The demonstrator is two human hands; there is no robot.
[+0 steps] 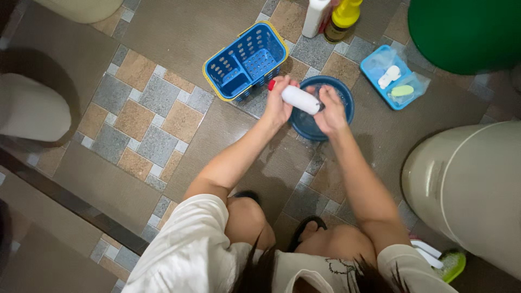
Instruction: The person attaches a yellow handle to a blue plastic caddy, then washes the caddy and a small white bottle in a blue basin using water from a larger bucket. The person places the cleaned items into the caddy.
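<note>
I squat on a tiled floor and hold a small white bottle with a red cap point(298, 98) sideways over a round blue basin point(345, 96). My left hand point(279, 103) grips the capped end of the bottle. My right hand point(331, 111) holds its other end, above the middle of the basin. The basin stands on the floor right in front of my knees.
A blue basket with a yellow rim point(245, 61) stands left of the basin. Behind are a white bottle point(315, 17) and a yellow-capped bottle point(343, 20). A blue soap tray point(394, 77), green bucket point(465, 32) and beige bin point(472, 184) stand right.
</note>
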